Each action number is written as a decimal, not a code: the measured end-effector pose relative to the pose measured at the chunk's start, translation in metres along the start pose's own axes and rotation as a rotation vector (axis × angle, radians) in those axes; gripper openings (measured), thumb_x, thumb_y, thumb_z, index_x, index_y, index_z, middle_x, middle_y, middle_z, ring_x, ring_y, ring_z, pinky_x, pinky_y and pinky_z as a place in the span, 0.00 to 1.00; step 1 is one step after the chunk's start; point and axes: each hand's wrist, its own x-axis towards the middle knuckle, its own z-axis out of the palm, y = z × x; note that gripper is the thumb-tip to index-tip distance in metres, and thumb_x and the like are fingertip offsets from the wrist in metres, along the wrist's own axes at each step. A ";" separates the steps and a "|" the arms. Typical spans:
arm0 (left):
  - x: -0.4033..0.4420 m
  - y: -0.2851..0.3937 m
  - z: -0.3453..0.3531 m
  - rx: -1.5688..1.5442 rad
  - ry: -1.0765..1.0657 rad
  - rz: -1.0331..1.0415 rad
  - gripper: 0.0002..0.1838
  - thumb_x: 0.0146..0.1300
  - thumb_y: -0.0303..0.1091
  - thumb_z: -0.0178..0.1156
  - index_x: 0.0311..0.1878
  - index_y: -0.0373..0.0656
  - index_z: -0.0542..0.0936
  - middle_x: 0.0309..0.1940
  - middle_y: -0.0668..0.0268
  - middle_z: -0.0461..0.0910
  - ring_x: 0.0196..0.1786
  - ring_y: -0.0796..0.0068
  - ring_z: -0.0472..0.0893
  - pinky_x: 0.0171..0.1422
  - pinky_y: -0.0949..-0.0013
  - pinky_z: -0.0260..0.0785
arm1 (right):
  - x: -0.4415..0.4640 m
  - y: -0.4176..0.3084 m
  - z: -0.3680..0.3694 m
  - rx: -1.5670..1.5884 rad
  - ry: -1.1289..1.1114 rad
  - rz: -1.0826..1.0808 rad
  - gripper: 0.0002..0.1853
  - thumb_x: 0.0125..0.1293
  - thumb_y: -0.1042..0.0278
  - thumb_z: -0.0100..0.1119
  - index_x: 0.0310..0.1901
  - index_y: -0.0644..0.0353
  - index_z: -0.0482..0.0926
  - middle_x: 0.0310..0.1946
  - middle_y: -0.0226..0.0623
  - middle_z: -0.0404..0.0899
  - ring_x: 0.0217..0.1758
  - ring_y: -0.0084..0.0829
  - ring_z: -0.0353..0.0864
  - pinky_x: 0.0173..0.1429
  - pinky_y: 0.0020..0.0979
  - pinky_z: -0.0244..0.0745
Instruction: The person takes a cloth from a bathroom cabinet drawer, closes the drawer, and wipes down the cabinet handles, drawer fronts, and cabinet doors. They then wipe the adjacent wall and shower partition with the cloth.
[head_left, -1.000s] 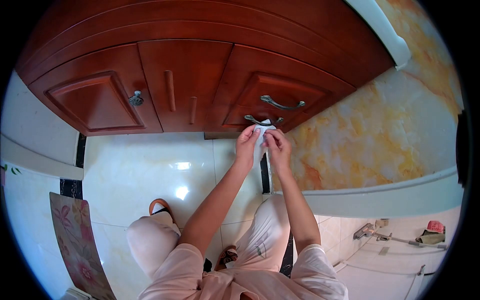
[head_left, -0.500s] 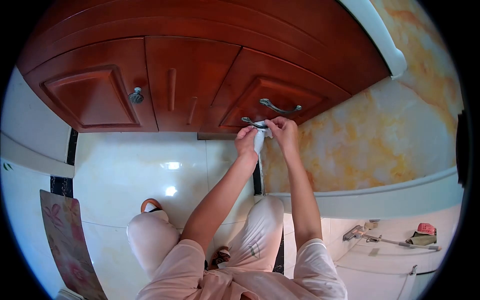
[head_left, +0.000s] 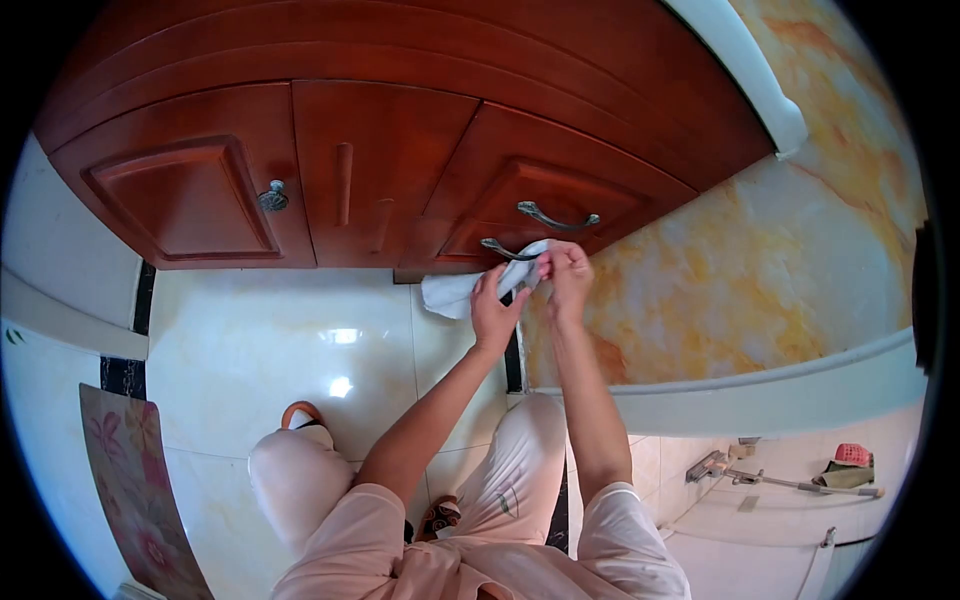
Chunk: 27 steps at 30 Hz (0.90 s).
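Note:
A white cloth (head_left: 450,294) is threaded behind the lower metal handle (head_left: 508,252) of a red-brown cabinet (head_left: 390,140). Its longer part hangs out to the left, past my left hand. My left hand (head_left: 494,312) is against the cloth just below the handle, thumb and fingers apart. At the handle's right end my right hand (head_left: 567,280) pinches the cloth's other end between thumb and fingertips. The upper handle (head_left: 558,216) sits just above, untouched.
A round knob (head_left: 272,196) is on the left cabinet door. Marble-patterned wall (head_left: 720,280) rises on the right. A floral mat (head_left: 140,490) lies at the lower left. A mop (head_left: 760,478), a red basket (head_left: 852,455) and a green cloth (head_left: 845,474) are at the lower right.
The cloth, earlier bunched between my hands, now passes behind the lower handle and stretches out to the left. My left hand's fingers have spread, while my right hand has moved to the handle's right end.

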 end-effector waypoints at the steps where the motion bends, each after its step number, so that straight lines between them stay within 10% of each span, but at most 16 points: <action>1: -0.002 -0.001 0.001 0.050 -0.029 0.033 0.23 0.51 0.32 0.68 0.50 0.37 0.75 0.43 0.54 0.79 0.50 0.54 0.76 0.56 0.61 0.68 | 0.005 -0.006 -0.004 0.015 0.014 -0.005 0.05 0.66 0.71 0.57 0.32 0.60 0.77 0.23 0.30 0.78 0.21 0.17 0.74 0.25 0.19 0.67; 9: 0.004 -0.014 -0.004 -0.070 0.002 -0.268 0.15 0.54 0.35 0.64 0.42 0.37 0.79 0.32 0.52 0.81 0.39 0.51 0.80 0.44 0.60 0.70 | 0.008 -0.009 -0.013 0.171 0.115 0.014 0.05 0.66 0.67 0.59 0.34 0.56 0.76 0.24 0.28 0.79 0.23 0.16 0.75 0.27 0.18 0.68; 13: 0.014 -0.011 -0.004 -0.263 0.076 -0.217 0.07 0.57 0.26 0.61 0.38 0.34 0.79 0.29 0.61 0.81 0.33 0.76 0.77 0.40 0.71 0.68 | 0.013 -0.007 -0.021 0.189 0.125 0.061 0.05 0.67 0.66 0.59 0.34 0.56 0.76 0.25 0.29 0.80 0.25 0.17 0.76 0.29 0.18 0.71; 18: 0.017 0.013 -0.009 -0.187 0.016 -0.206 0.11 0.53 0.24 0.64 0.41 0.37 0.80 0.31 0.62 0.82 0.35 0.78 0.78 0.43 0.72 0.70 | 0.017 -0.031 -0.023 0.234 0.141 -0.048 0.05 0.67 0.66 0.59 0.34 0.55 0.76 0.27 0.30 0.81 0.26 0.16 0.77 0.30 0.17 0.72; 27: 0.024 -0.001 -0.016 0.187 -0.092 -0.031 0.12 0.56 0.35 0.64 0.42 0.42 0.80 0.30 0.51 0.80 0.35 0.50 0.80 0.37 0.59 0.70 | 0.020 0.026 -0.046 0.247 0.239 0.022 0.06 0.68 0.65 0.58 0.35 0.56 0.76 0.26 0.30 0.79 0.26 0.18 0.77 0.31 0.19 0.72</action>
